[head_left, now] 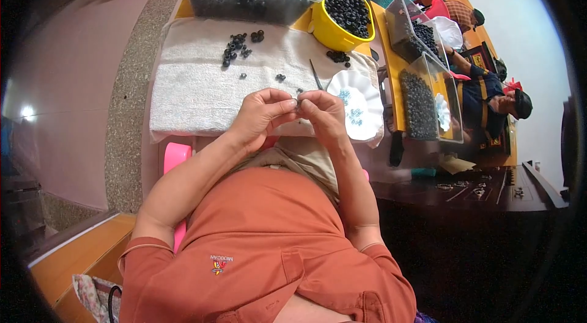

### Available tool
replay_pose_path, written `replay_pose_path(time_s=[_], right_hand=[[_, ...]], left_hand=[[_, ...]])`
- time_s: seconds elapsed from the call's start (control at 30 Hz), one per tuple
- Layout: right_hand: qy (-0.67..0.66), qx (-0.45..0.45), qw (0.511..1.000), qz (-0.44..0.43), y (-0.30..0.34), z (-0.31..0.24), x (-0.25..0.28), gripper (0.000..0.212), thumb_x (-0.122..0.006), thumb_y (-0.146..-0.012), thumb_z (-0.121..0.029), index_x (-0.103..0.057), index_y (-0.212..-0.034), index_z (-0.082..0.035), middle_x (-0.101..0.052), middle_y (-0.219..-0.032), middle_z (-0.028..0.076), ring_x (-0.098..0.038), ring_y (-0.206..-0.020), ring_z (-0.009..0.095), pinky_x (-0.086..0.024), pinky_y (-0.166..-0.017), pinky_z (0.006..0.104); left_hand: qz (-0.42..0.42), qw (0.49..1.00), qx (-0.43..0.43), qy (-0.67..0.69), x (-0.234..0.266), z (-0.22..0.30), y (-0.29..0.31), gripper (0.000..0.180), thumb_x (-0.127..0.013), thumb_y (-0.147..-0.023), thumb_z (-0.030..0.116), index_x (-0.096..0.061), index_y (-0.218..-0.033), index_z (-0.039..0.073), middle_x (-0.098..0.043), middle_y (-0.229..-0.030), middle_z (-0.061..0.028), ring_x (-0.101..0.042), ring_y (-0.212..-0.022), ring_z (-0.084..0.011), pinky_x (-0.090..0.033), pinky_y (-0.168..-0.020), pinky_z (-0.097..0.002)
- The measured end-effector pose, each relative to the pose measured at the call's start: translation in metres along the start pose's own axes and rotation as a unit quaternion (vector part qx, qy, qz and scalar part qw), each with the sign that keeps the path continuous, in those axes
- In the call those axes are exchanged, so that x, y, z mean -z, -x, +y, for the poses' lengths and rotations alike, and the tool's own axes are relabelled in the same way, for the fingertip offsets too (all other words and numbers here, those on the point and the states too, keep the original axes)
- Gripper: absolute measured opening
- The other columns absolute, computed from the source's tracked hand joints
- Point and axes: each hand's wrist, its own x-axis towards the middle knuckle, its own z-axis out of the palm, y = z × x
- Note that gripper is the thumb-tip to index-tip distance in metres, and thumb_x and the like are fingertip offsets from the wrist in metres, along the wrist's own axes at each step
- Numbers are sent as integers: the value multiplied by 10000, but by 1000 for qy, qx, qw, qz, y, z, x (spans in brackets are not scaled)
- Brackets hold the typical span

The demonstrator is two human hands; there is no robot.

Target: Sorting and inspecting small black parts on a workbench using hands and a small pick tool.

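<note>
Head view, from the wearer outward. Nearest, an orange shirt (263, 249) fills the lower frame, both bare forearms rising from it. The left hand (260, 116) and right hand (324, 114) meet fingertip to fingertip over the near edge of a white towel (189, 88). One small dark bead (298, 102) sits pinched at the junction, between the left thumb and forefinger and touching the right fingertips; both hands' fingers are drawn narrow around it, the remaining fingers curled.

Just right of the hands lies one white scalloped dish (358, 106) bearing a few small bluish pieces. One thin metal needle-like tool (315, 75) lies on the towel beyond the hands. Loose beads form two clusters, one at mid-towel (235, 48) and one near the far right edge (338, 56), with a few singles between.

Farther on stand one yellow tub (333, 33) and one clear plastic bin (244, 2), both heaped with dark beads. To the right, two more clear bins (428, 88) hold beads; another person (495, 100) sits beside them.
</note>
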Motion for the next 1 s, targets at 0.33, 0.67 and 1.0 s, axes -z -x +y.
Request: replay_pose_path(time_s=[0.33,0.67,1.0], right_hand=[[23,-5,1000,14,1,2,-3,185,-689,-908,-121,-658,-1033,11,-685,-908,64,-663,-815,143,-553,-738,274],[41,2,999,14,4,6,-4,210,-697,-908,-161,-659,-1028,7,-683,-893,51,-625,-743,105,-503,-674,234],[191,182,959,107,6,20,-20,108,-684,-876,-19,-654,-967,30,-674,-895,64,-612,-714,109,-497,-634,227]], left_hand=[[-1,1000,-20,-6,2,-5,-1,101,-672,-888,35,-625,-977,32,-672,-915,-53,-668,-798,-136,-582,-767,-251],[-19,999,-19,-26,0,-5,2,110,-669,-894,52,-629,-996,39,-677,-930,-53,-671,-812,-130,-577,-766,-243],[-9,1000,-1,20,1,-8,0,115,-674,-897,69,-623,-998,55,-669,-923,-31,-655,-848,-125,-557,-760,-240]])
